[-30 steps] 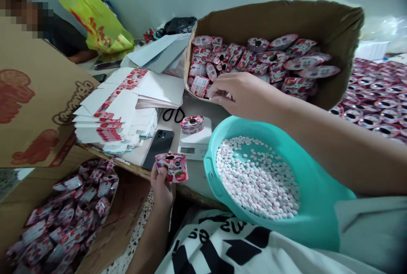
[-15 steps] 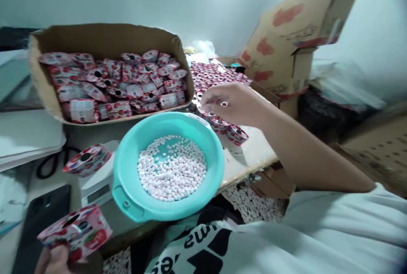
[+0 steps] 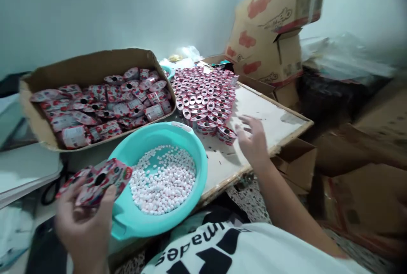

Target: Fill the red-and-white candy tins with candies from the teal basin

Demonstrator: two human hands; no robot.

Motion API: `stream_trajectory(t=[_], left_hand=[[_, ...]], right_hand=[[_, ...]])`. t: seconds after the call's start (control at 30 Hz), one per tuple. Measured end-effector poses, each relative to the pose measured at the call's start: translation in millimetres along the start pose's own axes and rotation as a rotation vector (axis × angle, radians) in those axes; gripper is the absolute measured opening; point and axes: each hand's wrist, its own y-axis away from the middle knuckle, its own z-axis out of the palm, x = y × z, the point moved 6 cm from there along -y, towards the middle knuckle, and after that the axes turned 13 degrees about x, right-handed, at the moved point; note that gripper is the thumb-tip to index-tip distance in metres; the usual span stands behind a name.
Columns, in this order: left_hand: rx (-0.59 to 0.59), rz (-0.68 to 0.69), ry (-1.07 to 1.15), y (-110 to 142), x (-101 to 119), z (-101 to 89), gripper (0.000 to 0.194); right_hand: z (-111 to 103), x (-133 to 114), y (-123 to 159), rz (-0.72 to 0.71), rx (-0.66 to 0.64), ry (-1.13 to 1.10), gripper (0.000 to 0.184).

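Observation:
My left hand (image 3: 85,223) grips a red-and-pink packet (image 3: 118,177) with a dark round hole in its top, over the left rim of a teal basin (image 3: 201,176). White and pale pink candy-like pellets (image 3: 162,187) cover much of the basin's bottom. Just behind the fingers lies a second packet (image 3: 70,180), partly hidden. My right hand (image 3: 254,142), fingers apart and holding nothing, hovers beside the nearest standing packet (image 3: 226,134). Many similar packets (image 3: 203,92) stand close together on the white table (image 3: 263,106), their holes facing up.
Behind the basin, a cardboard box (image 3: 95,61) holds a heap of packets. Large cartons (image 3: 263,15) are stacked at the back right, and an open carton (image 3: 299,159) sits below the table edge. A dark phone (image 3: 46,246) and white sheets (image 3: 28,164) lie at left.
My left hand has raised its packet up and right to the basin rim. My right hand has drawn back from the standing packets towards me, its fingers spreading. The view has shifted.

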Motion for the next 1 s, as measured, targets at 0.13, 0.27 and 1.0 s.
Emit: stream_trajectory(t=[0.13, 0.27, 1.0], left_hand=[[-0.33, 0.23, -0.281, 19.8, 22.7, 18.8, 0.048], [-0.678, 0.45, -0.356, 53.2, 45.6, 48.4, 0.038], [-0.653, 0.459, -1.308, -158.5, 12.0, 71.8, 0.056]], right_hand=[[8.5, -5.8, 39.7, 0.157, -0.082, -0.375, 0.032], [53.3, -82.1, 79.5, 0.041, -0.646, -0.738, 0.049], [90.6, -125.6, 86.9, -0.227, -0.998, -0.412, 0.047]])
